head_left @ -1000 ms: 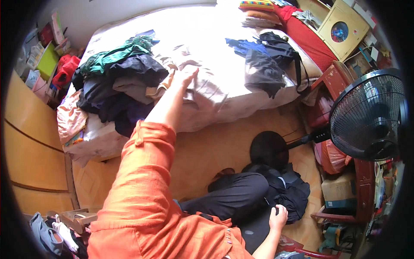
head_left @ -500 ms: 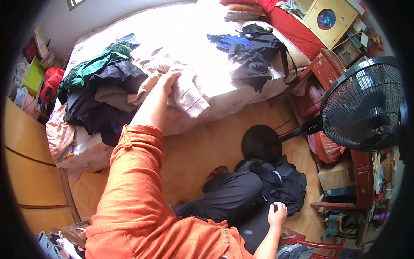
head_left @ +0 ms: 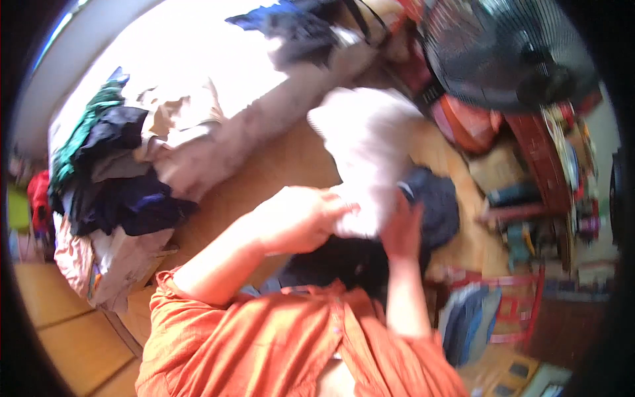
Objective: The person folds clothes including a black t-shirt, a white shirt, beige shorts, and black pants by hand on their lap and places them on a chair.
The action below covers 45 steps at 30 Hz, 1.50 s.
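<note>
A pale, whitish garment hangs in front of me above the floor, smeared by motion, so its kind is unclear. My left hand pinches its lower left edge, fingers closed on the cloth. At its lower right side is my right hand, blurred, with the fingers closed around the fabric. Below and behind it, a dark garment lies bunched up near my right hand.
A heap of dark and green clothes lies on the left end of the bed, beside a beige garment. More dark clothing lies farther along. A standing fan is at upper right; a red chair holds folded clothes.
My left hand has come back from the bed and now holds the pale garment before me. My right hand has risen and joined it on the cloth. The view has turned right.
</note>
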Available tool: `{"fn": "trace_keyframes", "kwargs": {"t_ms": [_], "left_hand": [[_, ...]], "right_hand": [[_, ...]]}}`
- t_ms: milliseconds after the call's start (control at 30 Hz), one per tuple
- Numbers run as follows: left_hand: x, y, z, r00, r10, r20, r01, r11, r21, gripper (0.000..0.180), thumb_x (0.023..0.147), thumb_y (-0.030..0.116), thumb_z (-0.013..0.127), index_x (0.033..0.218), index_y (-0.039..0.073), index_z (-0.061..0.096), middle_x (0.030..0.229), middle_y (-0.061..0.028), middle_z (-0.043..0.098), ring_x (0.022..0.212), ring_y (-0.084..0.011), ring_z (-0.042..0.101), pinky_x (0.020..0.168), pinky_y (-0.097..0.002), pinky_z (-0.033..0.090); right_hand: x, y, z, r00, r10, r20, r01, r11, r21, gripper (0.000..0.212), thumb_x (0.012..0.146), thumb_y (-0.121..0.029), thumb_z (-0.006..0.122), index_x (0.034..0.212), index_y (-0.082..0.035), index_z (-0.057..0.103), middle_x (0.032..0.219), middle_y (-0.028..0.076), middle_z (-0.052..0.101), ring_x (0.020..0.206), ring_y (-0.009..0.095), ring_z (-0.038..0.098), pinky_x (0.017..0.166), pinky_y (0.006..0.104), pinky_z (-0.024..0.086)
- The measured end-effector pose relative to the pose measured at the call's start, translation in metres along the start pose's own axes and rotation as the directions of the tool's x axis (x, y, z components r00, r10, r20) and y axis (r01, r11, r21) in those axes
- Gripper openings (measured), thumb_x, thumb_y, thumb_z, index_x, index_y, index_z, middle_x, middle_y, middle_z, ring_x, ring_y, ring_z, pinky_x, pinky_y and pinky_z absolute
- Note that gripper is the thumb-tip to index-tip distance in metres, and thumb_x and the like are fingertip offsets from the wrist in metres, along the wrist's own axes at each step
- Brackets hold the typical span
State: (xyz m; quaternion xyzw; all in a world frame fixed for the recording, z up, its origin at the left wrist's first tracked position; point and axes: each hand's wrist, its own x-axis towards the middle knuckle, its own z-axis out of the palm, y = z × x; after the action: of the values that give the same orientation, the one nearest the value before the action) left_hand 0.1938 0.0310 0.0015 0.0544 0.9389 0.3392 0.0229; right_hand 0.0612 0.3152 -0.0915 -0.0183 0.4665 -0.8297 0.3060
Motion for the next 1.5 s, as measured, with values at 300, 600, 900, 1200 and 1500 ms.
{"fn": "trace_keyframes", "kwargs": {"t_ms": [300,600,900,1200,1500], "left_hand": [[-0.029,0.021,0.112,0.973,0.230,0.023,-0.194,0.870,-0.453,0.033,0.085,0.021,0.069,0.114,0.006,0.067,0.126,-0.0120,0.061,0.116,-0.0309,0.055,0.100,-0.0421,0.043],[-0.067,-0.022,0.125,0.900,-0.411,-0.145,0.253,0.764,-0.594,0.028,0.087,0.009,0.071,0.112,-0.001,0.065,0.109,-0.0100,0.060,0.101,-0.0199,0.061,0.088,-0.0290,0.049],[-0.033,0.007,0.119,0.891,-0.443,0.097,0.430,0.754,-0.497,0.043,0.084,0.015,0.076,0.118,-0.004,0.058,0.102,-0.0056,0.065,0.096,-0.0121,0.058,0.085,-0.0270,0.049],[-0.054,0.044,0.083,0.847,0.339,0.410,0.159,0.575,-0.803,0.017,0.076,-0.010,0.068,0.076,0.006,0.065,0.108,-0.0091,0.071,0.118,-0.0268,0.060,0.103,-0.0419,0.041],[-0.066,0.018,0.085,0.842,0.333,0.425,0.175,0.577,-0.798,0.019,0.079,-0.009,0.069,0.076,0.007,0.060,0.108,-0.0112,0.072,0.115,-0.0275,0.063,0.108,-0.0431,0.037]], "right_hand": [[-0.078,0.004,-0.082,0.986,-0.035,-0.165,0.086,0.945,0.317,0.047,0.100,-0.043,0.049,0.127,-0.005,0.057,0.128,0.014,0.060,0.114,0.025,0.059,0.097,0.0397,0.048],[-0.106,-0.010,-0.250,0.885,-0.220,-0.410,0.339,0.908,0.246,0.054,0.100,-0.049,0.045,0.131,-0.006,0.053,0.125,0.012,0.061,0.110,0.024,0.058,0.099,0.0376,0.044],[-0.162,-0.023,-0.229,0.945,-0.017,-0.327,-0.144,0.875,-0.462,0.050,0.095,-0.036,0.063,0.131,-0.002,0.056,0.121,0.008,0.061,0.109,0.017,0.057,0.097,0.0318,0.043],[-0.212,-0.069,-0.176,0.980,-0.145,0.135,0.177,0.948,-0.267,0.015,0.079,-0.005,0.067,0.093,-0.007,0.061,0.097,0.009,0.063,0.095,0.023,0.059,0.097,0.0402,0.043],[-0.201,-0.076,-0.188,0.964,-0.240,0.117,0.261,0.938,-0.229,0.023,0.093,-0.021,0.052,0.072,-0.011,0.046,0.071,0.007,0.054,0.077,0.026,0.057,0.091,0.0440,0.041]]}}
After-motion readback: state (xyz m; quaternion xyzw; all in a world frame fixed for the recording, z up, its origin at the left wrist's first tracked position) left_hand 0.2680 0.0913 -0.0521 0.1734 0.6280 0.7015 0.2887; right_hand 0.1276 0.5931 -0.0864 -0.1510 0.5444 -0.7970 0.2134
